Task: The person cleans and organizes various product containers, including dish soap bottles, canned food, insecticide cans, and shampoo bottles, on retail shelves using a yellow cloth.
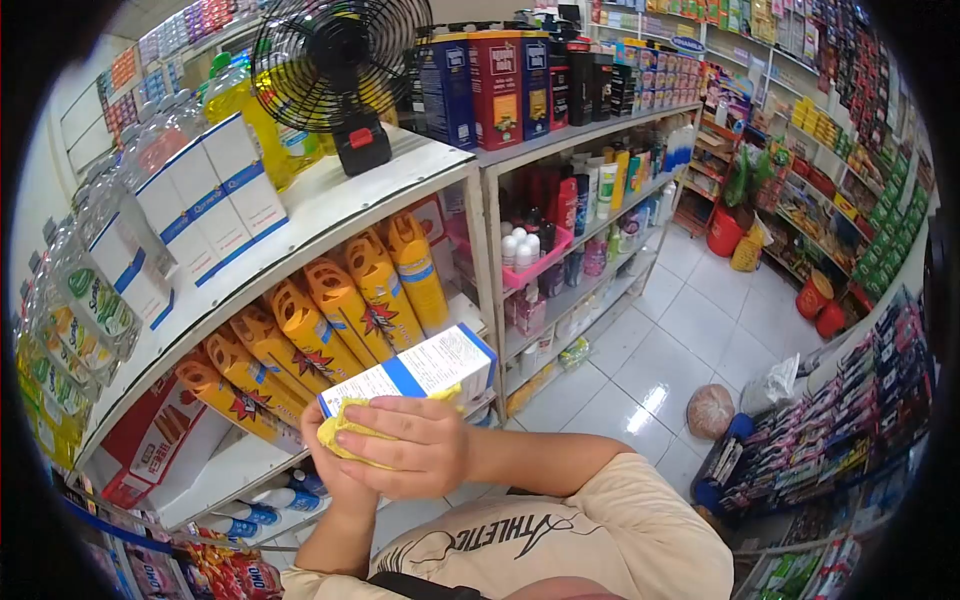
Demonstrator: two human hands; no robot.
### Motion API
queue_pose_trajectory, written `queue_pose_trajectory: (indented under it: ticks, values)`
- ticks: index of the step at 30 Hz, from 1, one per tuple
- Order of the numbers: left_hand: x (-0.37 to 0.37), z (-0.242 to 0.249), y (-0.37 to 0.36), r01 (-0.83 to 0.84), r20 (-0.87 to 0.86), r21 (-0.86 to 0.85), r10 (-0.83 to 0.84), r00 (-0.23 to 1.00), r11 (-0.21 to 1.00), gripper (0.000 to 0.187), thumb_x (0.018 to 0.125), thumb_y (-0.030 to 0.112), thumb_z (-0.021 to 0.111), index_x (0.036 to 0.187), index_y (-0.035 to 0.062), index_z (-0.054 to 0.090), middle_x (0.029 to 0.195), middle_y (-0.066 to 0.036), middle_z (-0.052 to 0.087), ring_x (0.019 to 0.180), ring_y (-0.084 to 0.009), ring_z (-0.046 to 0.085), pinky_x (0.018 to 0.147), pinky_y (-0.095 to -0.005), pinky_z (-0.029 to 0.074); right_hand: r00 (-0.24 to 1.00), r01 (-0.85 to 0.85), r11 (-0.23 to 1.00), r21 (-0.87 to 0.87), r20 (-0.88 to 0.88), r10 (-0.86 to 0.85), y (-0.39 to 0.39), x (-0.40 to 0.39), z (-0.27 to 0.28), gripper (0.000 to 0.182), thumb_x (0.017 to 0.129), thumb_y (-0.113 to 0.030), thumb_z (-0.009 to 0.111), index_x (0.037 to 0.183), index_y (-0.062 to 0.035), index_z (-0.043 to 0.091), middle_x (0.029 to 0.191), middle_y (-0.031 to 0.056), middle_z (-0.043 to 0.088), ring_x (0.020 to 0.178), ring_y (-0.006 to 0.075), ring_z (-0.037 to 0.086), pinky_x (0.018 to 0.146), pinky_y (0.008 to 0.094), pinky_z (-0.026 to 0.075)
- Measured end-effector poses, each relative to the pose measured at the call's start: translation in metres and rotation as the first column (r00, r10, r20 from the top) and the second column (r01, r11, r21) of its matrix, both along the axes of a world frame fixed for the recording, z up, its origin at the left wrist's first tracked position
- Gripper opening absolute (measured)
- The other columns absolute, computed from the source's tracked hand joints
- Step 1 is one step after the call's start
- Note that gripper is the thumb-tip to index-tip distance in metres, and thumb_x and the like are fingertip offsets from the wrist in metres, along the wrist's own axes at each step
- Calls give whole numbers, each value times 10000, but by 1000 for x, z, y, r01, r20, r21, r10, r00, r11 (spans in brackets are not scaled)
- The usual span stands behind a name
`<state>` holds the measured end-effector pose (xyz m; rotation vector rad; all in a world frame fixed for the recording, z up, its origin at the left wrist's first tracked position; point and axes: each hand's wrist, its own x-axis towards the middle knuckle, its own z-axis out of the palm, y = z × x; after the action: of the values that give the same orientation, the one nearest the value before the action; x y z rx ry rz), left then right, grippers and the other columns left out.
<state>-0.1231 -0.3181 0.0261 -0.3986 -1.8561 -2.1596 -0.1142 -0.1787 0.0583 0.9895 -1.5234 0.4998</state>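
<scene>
A white and blue cardboard box [440, 362] with fine print lies tilted in front of my chest. My left hand [345, 482] is closed around its near left end, mostly hidden behind the other hand. Over the near side of the box, my right hand [415, 450] presses a crumpled yellow cloth [350, 428] with its fingers curled. Behind the box, several yellow spray cans [375, 285] stand in a row on the shelf. Similar white and blue boxes [215, 195] stand on the shelf top.
A black fan [345, 65] sits on the shelf top [370, 190], near clear bottles [105, 290]. To the right, another shelf unit holds toiletries and a pink basket [520, 272]. Red buckets [724, 232] and a round brown bundle [709, 411] rest on the tiled floor [630, 345].
</scene>
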Motion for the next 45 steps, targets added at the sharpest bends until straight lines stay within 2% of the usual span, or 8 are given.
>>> queue_pose_trajectory:
  ticks: [3,8,13,19,26,32,38,45]
  values:
    - [-1,-2,14,125,-252,250,-60,966,960,755,750,325,691,1266,6,242,1153,-96,432,1105,-194,430,933,-320,357,990,141,986,-85,10,-140,33,-17,7,286,777,-184,563,1051,-103,572,1044,113,602,982,291,588,794,399,478]
    - [-3,3,25,146,-168,294,-100,981,945,846,712,399,716,1288,19,227,1179,-117,436,1113,-232,440,957,-353,356,898,429,888,-162,-30,-439,47,-28,-1,261,776,-203,590,1019,-108,576,1042,99,607,978,286,589,798,415,477]
    - [-8,-28,44,156,91,380,-205,975,912,765,720,318,705,1268,34,253,1154,-114,454,1095,-227,451,944,-350,351,997,66,998,8,-36,-66,25,0,-14,166,765,-144,573,920,-117,625,1043,91,617,1001,269,583,829,397,471]
    - [5,-10,80,252,-108,283,-230,967,926,777,733,281,678,1326,58,229,1175,-115,448,1074,-242,478,933,-361,378,907,403,908,-117,181,-380,121,2,15,272,721,-77,590,991,-47,596,1042,134,599,1073,338,531,904,421,433]
    - [26,-25,158,436,110,230,-468,877,870,704,725,236,625,1323,89,283,1184,-102,460,1051,-242,503,868,-366,434,889,374,737,-562,443,-114,217,46,-3,240,728,5,559,966,-18,588,1033,165,597,1034,339,549,876,388,437]
    - [66,-44,229,404,555,695,-801,224,595,444,804,374,489,1184,145,464,1153,-51,540,1050,-257,531,812,-386,491,822,539,816,-209,344,-454,255,86,-13,231,690,-22,613,920,-24,604,1013,140,610,1000,329,572,825,392,466]
    - [97,-51,278,256,474,807,-843,254,532,392,862,383,408,1165,148,485,1094,-42,578,969,-217,573,776,-384,471,892,221,965,140,370,-258,237,119,-56,208,701,-96,607,906,-67,624,1024,104,607,977,325,581,795,393,484]
    - [123,-53,283,419,399,726,-830,389,545,372,863,303,453,1198,146,414,1057,-41,580,916,-184,581,729,-350,476,813,497,864,-82,392,-431,316,127,-45,252,698,-12,580,949,-37,579,1028,154,590,1023,368,544,882,456,423]
